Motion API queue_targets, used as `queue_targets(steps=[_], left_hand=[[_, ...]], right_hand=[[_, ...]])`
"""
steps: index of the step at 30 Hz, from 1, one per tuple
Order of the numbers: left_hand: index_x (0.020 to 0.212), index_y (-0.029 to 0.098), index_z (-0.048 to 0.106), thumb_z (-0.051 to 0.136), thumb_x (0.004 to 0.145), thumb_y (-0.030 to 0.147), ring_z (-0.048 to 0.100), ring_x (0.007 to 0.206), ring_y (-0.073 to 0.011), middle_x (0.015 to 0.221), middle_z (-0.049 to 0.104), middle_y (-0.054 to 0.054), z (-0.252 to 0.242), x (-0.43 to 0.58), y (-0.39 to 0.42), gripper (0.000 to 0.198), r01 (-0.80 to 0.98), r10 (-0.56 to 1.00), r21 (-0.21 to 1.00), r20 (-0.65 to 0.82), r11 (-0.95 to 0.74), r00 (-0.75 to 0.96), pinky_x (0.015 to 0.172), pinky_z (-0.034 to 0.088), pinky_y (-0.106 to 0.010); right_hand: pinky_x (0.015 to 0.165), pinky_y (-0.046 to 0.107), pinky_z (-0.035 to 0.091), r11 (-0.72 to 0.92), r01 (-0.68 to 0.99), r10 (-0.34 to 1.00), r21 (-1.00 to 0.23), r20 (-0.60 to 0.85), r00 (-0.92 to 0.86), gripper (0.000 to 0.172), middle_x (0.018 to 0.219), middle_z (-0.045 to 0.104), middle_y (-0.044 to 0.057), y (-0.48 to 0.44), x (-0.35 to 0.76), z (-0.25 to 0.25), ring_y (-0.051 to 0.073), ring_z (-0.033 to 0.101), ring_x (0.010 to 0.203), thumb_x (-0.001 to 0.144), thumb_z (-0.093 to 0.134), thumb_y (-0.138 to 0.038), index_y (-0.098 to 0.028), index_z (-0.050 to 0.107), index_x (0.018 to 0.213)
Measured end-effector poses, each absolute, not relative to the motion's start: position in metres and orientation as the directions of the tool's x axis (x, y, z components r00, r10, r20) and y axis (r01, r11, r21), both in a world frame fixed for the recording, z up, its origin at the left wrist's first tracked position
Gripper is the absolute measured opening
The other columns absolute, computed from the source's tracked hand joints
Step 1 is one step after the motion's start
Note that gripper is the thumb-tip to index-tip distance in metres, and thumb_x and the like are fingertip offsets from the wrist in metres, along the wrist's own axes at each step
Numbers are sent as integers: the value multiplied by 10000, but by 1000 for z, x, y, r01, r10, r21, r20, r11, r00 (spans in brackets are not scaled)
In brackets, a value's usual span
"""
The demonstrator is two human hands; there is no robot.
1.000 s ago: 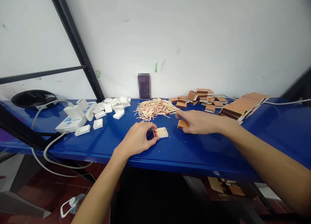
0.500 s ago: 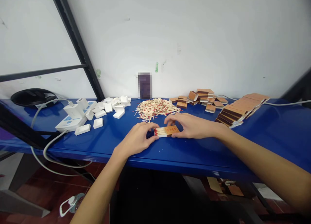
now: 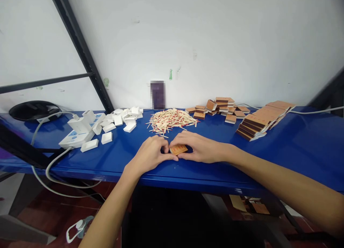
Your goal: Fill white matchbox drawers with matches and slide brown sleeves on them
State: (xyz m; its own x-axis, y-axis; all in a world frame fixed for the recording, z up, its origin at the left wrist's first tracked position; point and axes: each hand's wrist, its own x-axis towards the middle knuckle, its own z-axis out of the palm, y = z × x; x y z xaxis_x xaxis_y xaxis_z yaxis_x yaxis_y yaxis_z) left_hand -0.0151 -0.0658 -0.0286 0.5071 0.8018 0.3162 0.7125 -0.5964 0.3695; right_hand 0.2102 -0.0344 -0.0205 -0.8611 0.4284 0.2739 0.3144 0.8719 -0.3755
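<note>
Since half a second ago the brown sleeve has slid all the way over the white tray, so the red match heads that were poking out on the left are gone and what sits between the hands now reads as one closed matchbox (image 3: 178,149). Both hands have drifted in toward each other too. Left hand (image 3: 149,155) is pinched on the left end of the box, right hand (image 3: 200,147) is clamped on the right end, and the fingertips nearly meet over the top, so only a small patch of orange-brown cardboard shows. The box rests on the near middle of the blue table (image 3: 295,147), just this side of the pile of loose matches (image 3: 172,119). As far as the work in hand goes, I'd say this box looks fully shut, though I can't see the ends under the fingers. Left of the matches there's a scatter of empty white trays (image 3: 126,119), and further left a white power strip (image 3: 76,137) with its grey cable (image 3: 53,169) looping off the near edge. Right of the matches is a jumble of brown sleeves (image 3: 220,108), then a leaning stack of flat ones (image 3: 262,120) on the far right.
</note>
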Motion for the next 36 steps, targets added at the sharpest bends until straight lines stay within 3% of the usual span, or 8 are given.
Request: queue_targets(steps=[3, 9, 13, 18, 23, 28, 33, 36], left_hand=[[647, 179, 560, 623, 869, 575, 553, 721, -176, 691, 617, -7, -29, -16, -65, 459, 708, 785, 341, 294, -619, 545, 673, 378, -302], [680, 186, 569, 493, 947, 564, 526, 709, -175, 711, 610, -14, -26, -14, -67, 469, 703, 788, 356, 293, -616, 541, 681, 377, -309], [692, 191, 556, 446, 962, 567, 521, 709, -179, 717, 599, -14, -25, -11, -69, 477, 698, 792, 374, 280, -610, 542, 683, 381, -312], [717, 195, 545, 437, 973, 540, 510, 709, -178, 716, 579, -5, -25, -8, -70, 443, 710, 796, 361, 256, -605, 548, 671, 366, -307], [736, 194, 542, 430, 980, 522, 519, 734, -180, 742, 584, -6, -26, -9, -69, 424, 704, 794, 367, 260, -608, 549, 701, 379, -307], [760, 194, 552, 399, 986, 538, 519, 741, -182, 763, 584, -12, -28, -10, -68, 439, 707, 795, 363, 248, -606, 554, 708, 384, -310], [754, 196, 537, 401, 986, 543, 511, 734, -178, 755, 574, -5, -29, -10, -67, 440, 722, 805, 357, 235, -593, 545, 707, 379, -308], [764, 200, 543, 402, 989, 536, 510, 741, -180, 752, 571, 1, -30, -10, -67, 428, 727, 809, 357, 224, -587, 544, 713, 375, -307]], right_hand=[[873, 362, 418, 900, 330, 403, -285, 258, -878, 242, 1087, 586, 88, -39, 209, -19, 214, 531, 971, 947, 515, -244, -237, 633, 1159], [787, 336, 433, 874, 463, 483, -148, 172, -859, 249, 1048, 579, 93, -39, 221, 2, 213, 550, 912, 959, 499, -284, -218, 621, 1166], [876, 365, 428, 761, 641, 634, -96, 317, -705, 295, 1118, 593, 109, -45, 274, 49, 240, 550, 1025, 970, 462, -316, -210, 624, 1193], [787, 377, 459, 476, 878, 819, -52, 390, -421, 385, 1036, 616, 100, -60, 361, 88, 251, 579, 891, 863, 577, -377, -225, 625, 1214], [783, 368, 484, 447, 894, 824, -29, 404, -398, 365, 1063, 632, 118, -82, 366, 34, 241, 614, 879, 873, 574, -346, -179, 595, 1197], [655, 337, 450, 360, 900, 861, 246, 284, -422, 163, 943, 670, 131, -79, 328, -23, 250, 644, 823, 926, 510, -208, -137, 648, 978], [722, 353, 417, 272, 830, 848, 487, 287, -446, 160, 839, 708, 134, -65, 318, -31, 279, 635, 895, 915, 527, -145, -119, 685, 916], [722, 343, 399, 301, 815, 810, 495, 318, -492, 216, 861, 710, 134, -55, 320, -7, 263, 627, 884, 939, 513, -237, -135, 685, 858]])
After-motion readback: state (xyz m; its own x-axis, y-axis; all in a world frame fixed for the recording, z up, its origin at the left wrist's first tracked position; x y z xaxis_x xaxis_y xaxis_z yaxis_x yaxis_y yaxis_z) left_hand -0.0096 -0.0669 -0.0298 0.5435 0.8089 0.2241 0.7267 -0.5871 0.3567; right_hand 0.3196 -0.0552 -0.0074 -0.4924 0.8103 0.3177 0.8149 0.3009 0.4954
